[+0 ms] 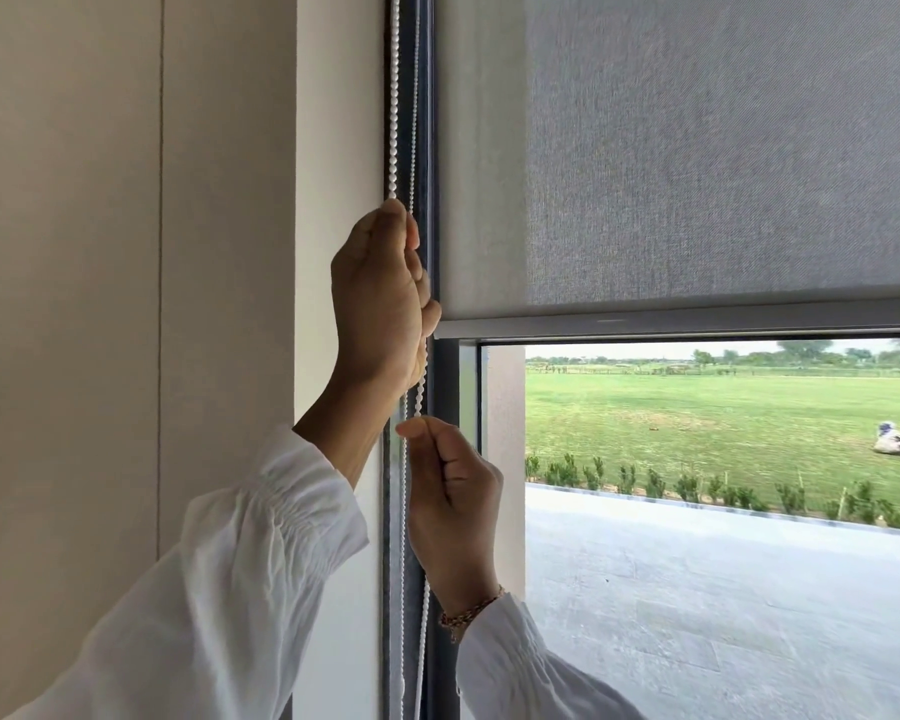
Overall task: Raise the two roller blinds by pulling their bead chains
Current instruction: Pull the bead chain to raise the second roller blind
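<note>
A grey roller blind (pixel 697 148) covers the upper part of the window, its bottom bar (pixel 697 322) about halfway down the glass. White bead chains (pixel 394 96) hang along the window's left edge beside the dark frame. My left hand (pixel 380 298) is raised and grips a chain at the level of the blind's lower part. Just below it, my right hand (pixel 453 491) pinches a chain between thumb and fingers. Both arms wear white sleeves; a bracelet sits on the right wrist. Only one blind is in view.
A beige wall (pixel 126 252) and a white reveal (pixel 339 148) stand to the left of the chains. Through the bare lower glass (pixel 723 563) I see a paved terrace, a low hedge and a green field with a figure crouching on it.
</note>
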A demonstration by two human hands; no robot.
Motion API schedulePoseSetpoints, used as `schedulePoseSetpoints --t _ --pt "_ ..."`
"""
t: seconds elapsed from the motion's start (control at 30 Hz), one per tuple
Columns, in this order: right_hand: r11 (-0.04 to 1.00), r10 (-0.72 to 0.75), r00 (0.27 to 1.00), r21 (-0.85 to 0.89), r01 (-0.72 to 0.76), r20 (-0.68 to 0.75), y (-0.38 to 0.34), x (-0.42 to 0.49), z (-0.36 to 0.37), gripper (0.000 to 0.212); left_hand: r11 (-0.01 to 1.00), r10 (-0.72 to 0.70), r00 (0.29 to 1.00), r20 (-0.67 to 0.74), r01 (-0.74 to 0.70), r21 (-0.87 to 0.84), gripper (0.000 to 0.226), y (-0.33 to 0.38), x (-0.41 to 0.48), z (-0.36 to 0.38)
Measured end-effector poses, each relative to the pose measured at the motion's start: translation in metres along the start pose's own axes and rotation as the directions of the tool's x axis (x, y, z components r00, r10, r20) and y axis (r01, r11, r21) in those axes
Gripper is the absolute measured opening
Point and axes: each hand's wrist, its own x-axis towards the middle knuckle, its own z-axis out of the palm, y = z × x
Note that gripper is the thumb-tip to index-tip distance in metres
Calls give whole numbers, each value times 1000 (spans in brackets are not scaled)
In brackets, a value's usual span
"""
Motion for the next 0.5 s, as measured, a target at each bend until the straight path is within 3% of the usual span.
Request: schedulePoseSetpoints --t 0.5 --pt "999 38 999 -29 -38 0 -3 -3 7 21 1000 -4 1000 -5 4 -11 41 4 2 -9"
